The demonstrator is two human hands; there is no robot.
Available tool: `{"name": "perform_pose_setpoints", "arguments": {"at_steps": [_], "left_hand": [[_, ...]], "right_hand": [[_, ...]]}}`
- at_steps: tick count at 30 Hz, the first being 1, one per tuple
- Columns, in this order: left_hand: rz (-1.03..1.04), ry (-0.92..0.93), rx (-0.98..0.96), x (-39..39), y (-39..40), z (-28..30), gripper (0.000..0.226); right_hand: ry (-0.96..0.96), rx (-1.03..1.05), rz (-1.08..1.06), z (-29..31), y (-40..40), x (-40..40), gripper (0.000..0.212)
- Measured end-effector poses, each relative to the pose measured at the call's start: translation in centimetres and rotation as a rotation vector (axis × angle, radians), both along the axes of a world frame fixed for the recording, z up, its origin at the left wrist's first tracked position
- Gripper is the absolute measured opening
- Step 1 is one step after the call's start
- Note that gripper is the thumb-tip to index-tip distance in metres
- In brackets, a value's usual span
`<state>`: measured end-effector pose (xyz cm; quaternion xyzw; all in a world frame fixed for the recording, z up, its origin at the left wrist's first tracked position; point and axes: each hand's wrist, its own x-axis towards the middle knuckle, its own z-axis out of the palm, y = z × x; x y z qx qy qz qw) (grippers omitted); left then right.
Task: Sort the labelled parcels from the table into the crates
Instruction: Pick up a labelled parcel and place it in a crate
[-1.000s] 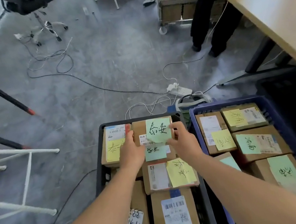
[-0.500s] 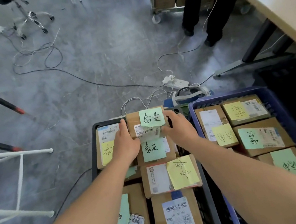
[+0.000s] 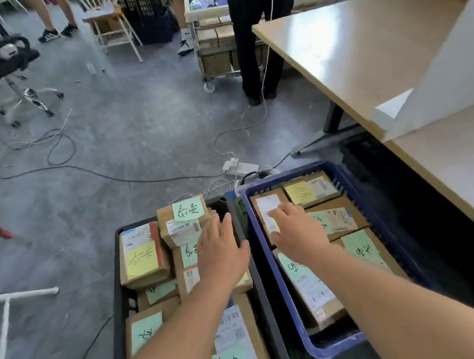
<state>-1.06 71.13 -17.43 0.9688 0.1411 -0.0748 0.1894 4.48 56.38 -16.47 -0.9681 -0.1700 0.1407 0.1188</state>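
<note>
From the head view, the parcel (image 3: 185, 221) with the green note sat stacked on other boxes at the far end of the black crate (image 3: 116, 308), probably set there because its label matched its neighbours'. The left hand (image 3: 220, 251) hovered just beside its near right corner, fingers straight and holding nothing. The right hand (image 3: 296, 232) lay flat, fingers apart, over boxes in the blue crate (image 3: 349, 181).

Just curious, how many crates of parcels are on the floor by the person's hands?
2: a black crate on the left and a blue crate on the right, side by side. Another dark crate stands far back, contents unseen.
</note>
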Motion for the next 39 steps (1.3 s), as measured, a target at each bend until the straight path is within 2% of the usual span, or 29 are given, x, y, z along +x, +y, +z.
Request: {"name": "perform_pose_setpoints", "arguments": {"at_steps": [12,27,39], "left_hand": [[-0.408,-0.09,0.145,-3.9,-18.7,6.9,0.064],[-0.768,-0.18,0.176,-11.2,-41.2,10.8,0.063],[-1.114,-0.189,0.222,-16.5,-56.9,10.5,0.064]], "right_hand": [[-0.222,-0.152,-0.131,7.3,-19.7,-9.4,0.047],[-0.271,-0.246,-0.483,11.0,-41.0,-22.1,0.048],[-0.252,-0.296,-0.834,10.8,-53.9,-31.1,0.047]]}}
